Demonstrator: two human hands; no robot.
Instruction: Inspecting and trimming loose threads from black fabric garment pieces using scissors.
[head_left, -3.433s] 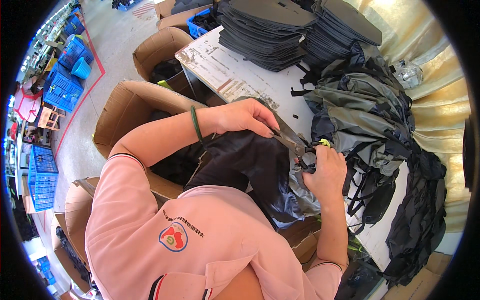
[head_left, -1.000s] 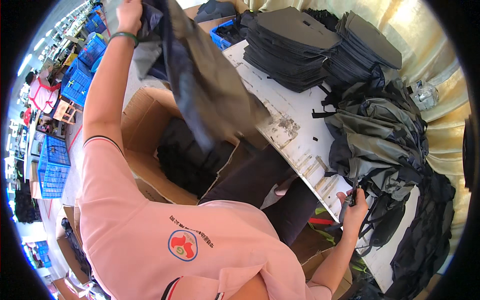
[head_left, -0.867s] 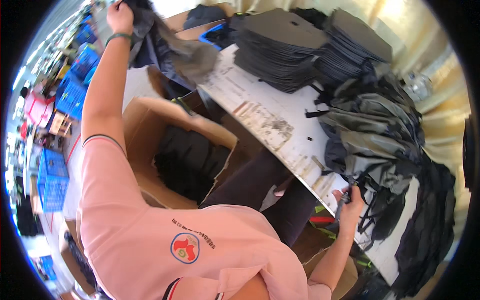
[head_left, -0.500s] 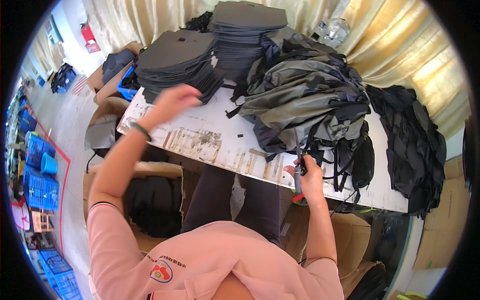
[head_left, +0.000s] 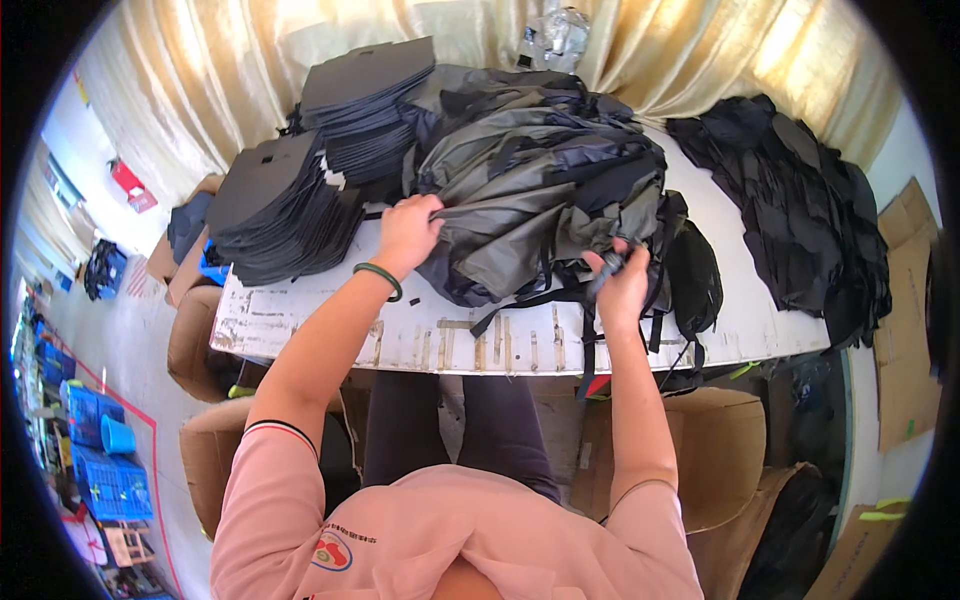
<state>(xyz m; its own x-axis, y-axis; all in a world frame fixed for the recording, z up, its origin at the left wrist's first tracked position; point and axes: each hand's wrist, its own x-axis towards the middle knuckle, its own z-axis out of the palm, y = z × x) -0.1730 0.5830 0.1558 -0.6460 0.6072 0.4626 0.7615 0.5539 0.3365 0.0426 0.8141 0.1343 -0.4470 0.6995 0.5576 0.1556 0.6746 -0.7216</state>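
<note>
A large heap of olive-grey and black fabric bags (head_left: 510, 200) with dangling straps lies on the white table (head_left: 290, 315). At its left edge my left hand (head_left: 408, 236) is closed, thumb and fingers pinching the grey fabric. My right hand (head_left: 624, 285), at the front right of the heap, is wrapped round a slim tool with a grey handle (head_left: 608, 268). Its working end is lost against the dark fabric. A black strap (head_left: 525, 300) trails from the heap toward the table's front edge, left of my right hand.
Two stacks of dark grey panels, one nearer (head_left: 265, 205) and one behind (head_left: 365, 90), stand at the left. More black fabric pieces (head_left: 790, 200) hang over the table's right end. Open cardboard boxes (head_left: 700, 450) sit below. A curtain (head_left: 230, 70) hangs behind.
My left hand has gone from beside the panel stack to the left side of the fabric heap. My right hand has moved up onto the heap with the tool. The whole view has shifted.
</note>
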